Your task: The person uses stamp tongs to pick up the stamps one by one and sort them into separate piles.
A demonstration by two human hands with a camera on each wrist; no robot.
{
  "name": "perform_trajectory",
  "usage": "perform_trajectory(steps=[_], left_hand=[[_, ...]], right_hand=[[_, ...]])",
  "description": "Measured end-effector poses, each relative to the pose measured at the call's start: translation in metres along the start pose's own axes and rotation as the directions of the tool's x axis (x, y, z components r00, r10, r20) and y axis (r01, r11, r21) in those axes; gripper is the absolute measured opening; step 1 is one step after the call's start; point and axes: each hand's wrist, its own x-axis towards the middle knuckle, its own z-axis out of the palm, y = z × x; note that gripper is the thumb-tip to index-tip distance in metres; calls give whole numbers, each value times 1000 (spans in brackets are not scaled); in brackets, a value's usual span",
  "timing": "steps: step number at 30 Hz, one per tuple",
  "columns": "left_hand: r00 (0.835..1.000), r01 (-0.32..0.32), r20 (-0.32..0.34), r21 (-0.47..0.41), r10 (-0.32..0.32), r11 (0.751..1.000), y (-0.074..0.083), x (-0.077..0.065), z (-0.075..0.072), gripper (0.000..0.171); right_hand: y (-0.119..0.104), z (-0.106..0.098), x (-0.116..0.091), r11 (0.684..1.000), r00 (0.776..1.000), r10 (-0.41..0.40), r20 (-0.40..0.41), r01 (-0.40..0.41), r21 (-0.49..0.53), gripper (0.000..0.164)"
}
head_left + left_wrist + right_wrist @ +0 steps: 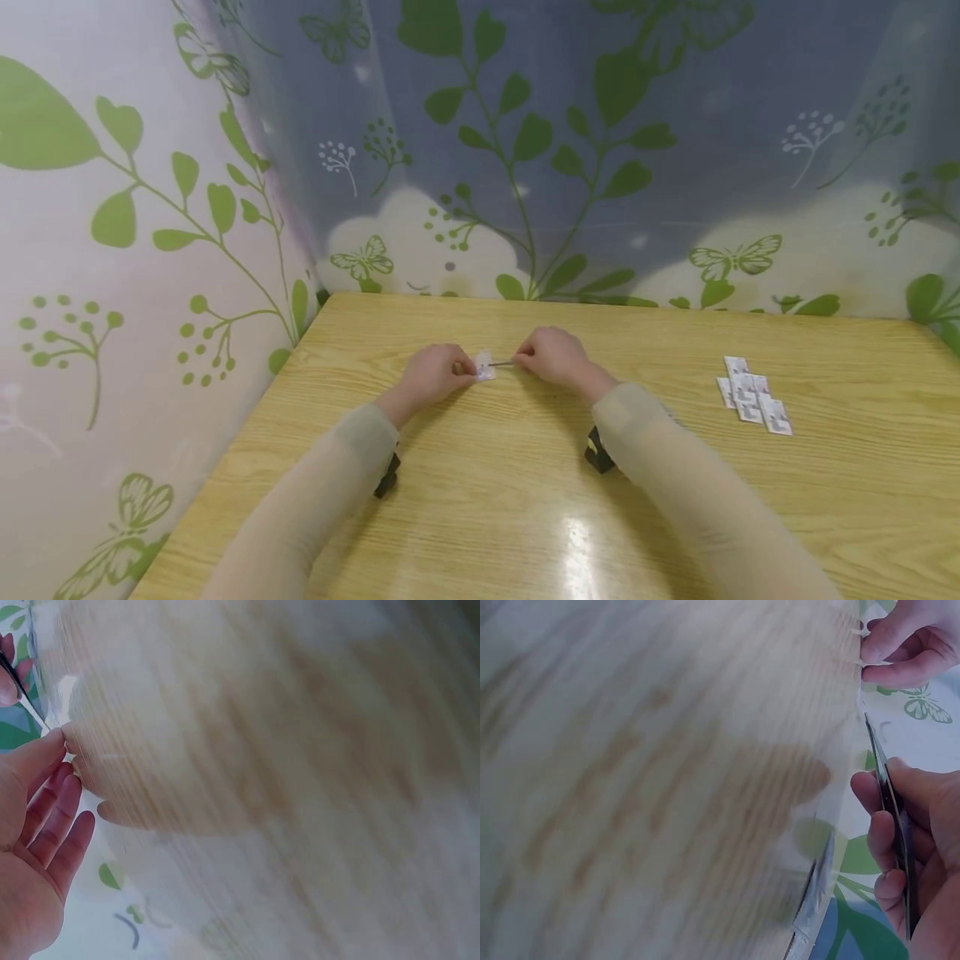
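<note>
A small, pale printed packet or card [486, 367] lies on the wooden table [480, 500], a little left of the middle in the head view. My left hand [433, 372] pinches its left edge between thumb and fingertips. From the other side, my right hand [553, 357] holds slim metal tweezers [889, 795], their tips pointing left to the packet. The left wrist view shows the left hand [45, 817] with thumb and index finger together near the tweezers' tip. What the tips grip, if anything, is too small to make out.
Several similar small white printed pieces [746, 392] lie partly overlapping on the right of the table. A patterned cloth [525, 167] with green leaves and butterflies hangs behind the table and along its left side. Black devices [598, 452] sit under both wrists.
</note>
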Motion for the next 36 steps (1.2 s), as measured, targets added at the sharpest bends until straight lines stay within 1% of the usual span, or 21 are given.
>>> perform_trajectory(steps=[5, 9, 12, 16, 19, 23, 26, 30, 31, 33, 36], left_hand=[[1000, -7, -7, -1, 7, 1000, -1, 1, 2, 7], [1000, -8, -6, -3, 8, 1000, -2, 0, 1, 8], [1000, -13, -4, -1, 13, 1000, -2, 0, 1, 9], [1000, -31, -4, 10, 31, 999, -2, 1, 1, 9], [999, -47, 11, 12, 47, 999, -1, 1, 0, 10], [999, -46, 17, -23, 46, 999, 3, -2, -4, 13], [997, -71, -14, -51, 70, 996, 7, -7, -11, 14], [986, -154, -76, -78, 148, 985, 15, -18, -19, 14], [984, -167, -86, -93, 159, 982, 18, -22, -21, 14], [980, -185, -100, -120, 174, 975, 21, -29, -23, 14], [977, -196, -108, -151, 181, 969, 24, -40, -24, 14]], right_hand=[[0, -7, -7, 1000, 1000, 8, -18, -8, -2, 21], [2, -23, -19, 1000, 1000, 15, -7, -15, 1, 23], [9, -36, -28, 1000, 1000, 22, 5, -22, -4, 25], [19, -51, -42, 999, 999, 46, 7, -46, 14, 26], [28, -60, -56, 999, 999, 46, -9, -45, 30, 25], [39, -68, -75, 999, 999, 35, -36, -33, 43, 23], [48, -71, -86, 997, 998, 50, -40, -48, 55, 23], [60, -72, -98, 996, 997, 71, -32, -69, 64, 24], [63, -72, -100, 995, 997, 74, -28, -72, 66, 24], [68, -71, -104, 995, 997, 74, -22, -73, 73, 25], [75, -68, -109, 993, 996, 84, -9, -83, 84, 24]])
